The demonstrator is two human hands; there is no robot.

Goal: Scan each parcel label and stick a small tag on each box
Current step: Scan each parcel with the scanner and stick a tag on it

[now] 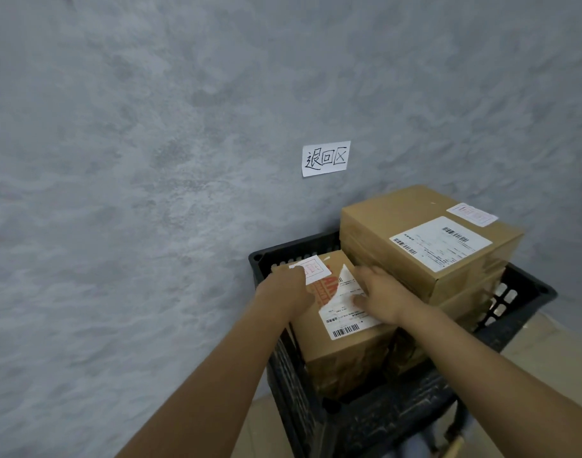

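A person's two bare forearms reach up from the bottom of the frame toward a black plastic crate in the lower right, which stands on a pale floor against a rough grey wall filling most of the view. In the left part of the crate sits a smaller cardboard box, its top facing the camera. The left hand rests on the far left corner of this box, fingers lying fairly flat over the edge of a small white tag with red print; the tag sits on the box top at that corner, and whether the fingers press or pinch it cannot be told. The right hand, just right of centre, lies on the same box with fingers spread and relaxed, flat on a white shipping label that carries a barcode near its lower edge; the label's upper corner curls away from the cardboard. Neither hand is closed around anything. Just beside this box, to the upper right, a larger cardboard box sits higher, apparently stacked on other boxes inside the crate. Its top bears a large white label with barcodes and, near its far right corner, a second small tag with red print. On the wall above the crate, near the middle of the frame, hangs a white paper sign with three handwritten characters.
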